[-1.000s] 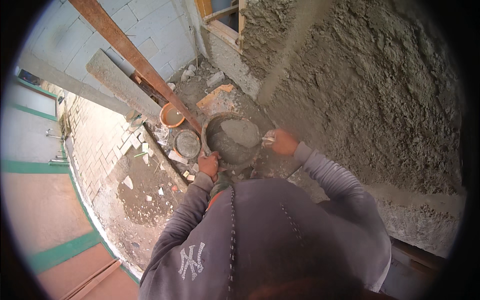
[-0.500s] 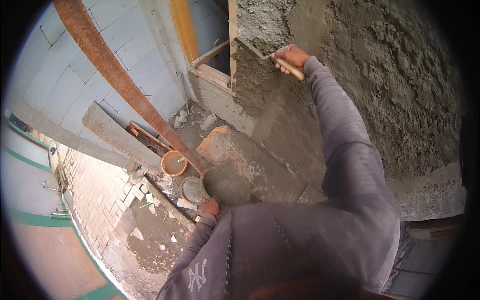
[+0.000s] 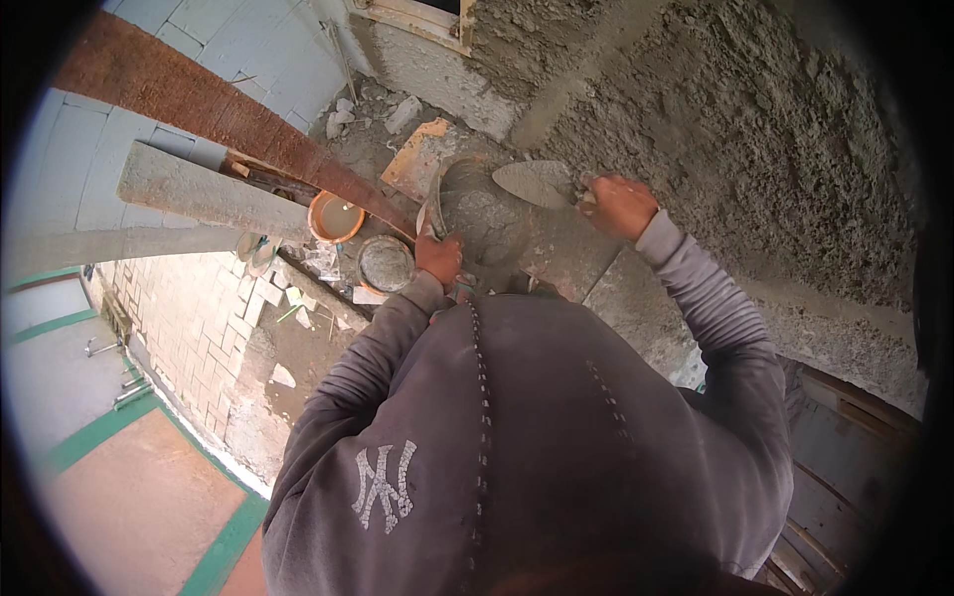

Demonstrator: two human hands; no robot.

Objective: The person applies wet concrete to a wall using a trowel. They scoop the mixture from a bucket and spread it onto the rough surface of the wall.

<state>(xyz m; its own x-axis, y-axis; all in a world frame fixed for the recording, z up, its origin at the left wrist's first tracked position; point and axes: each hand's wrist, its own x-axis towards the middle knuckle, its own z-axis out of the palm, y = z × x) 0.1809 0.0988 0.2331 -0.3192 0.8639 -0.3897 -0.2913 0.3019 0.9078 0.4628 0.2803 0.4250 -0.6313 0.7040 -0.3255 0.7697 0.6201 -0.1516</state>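
My left hand [image 3: 437, 256] grips the near left rim of a bucket [image 3: 475, 226] of wet grey mortar. My right hand [image 3: 616, 207] is closed on a trowel [image 3: 531, 183], whose broad, mortar-coated blade is over the bucket's right side. Left of my left hand sit a smaller round container [image 3: 386, 264] of grey material and an orange bucket [image 3: 335, 218] of cloudy liquid. The rough, freshly coated mortar wall [image 3: 735, 149] rises to the right of my right hand.
A long rusty board [image 3: 229, 119] slants down toward the buckets, with a grey plank [image 3: 204, 189] below it against the block wall [image 3: 181, 50]. A window frame [image 3: 437, 25] is at the top, rubble [image 3: 402, 114] lies in the corner, and paving [image 3: 179, 328] is on the left.
Half a second ago my right hand was raised with the trowel at the wall beside the window. It has dropped to the mortar bucket. My left hand stayed at the rim.
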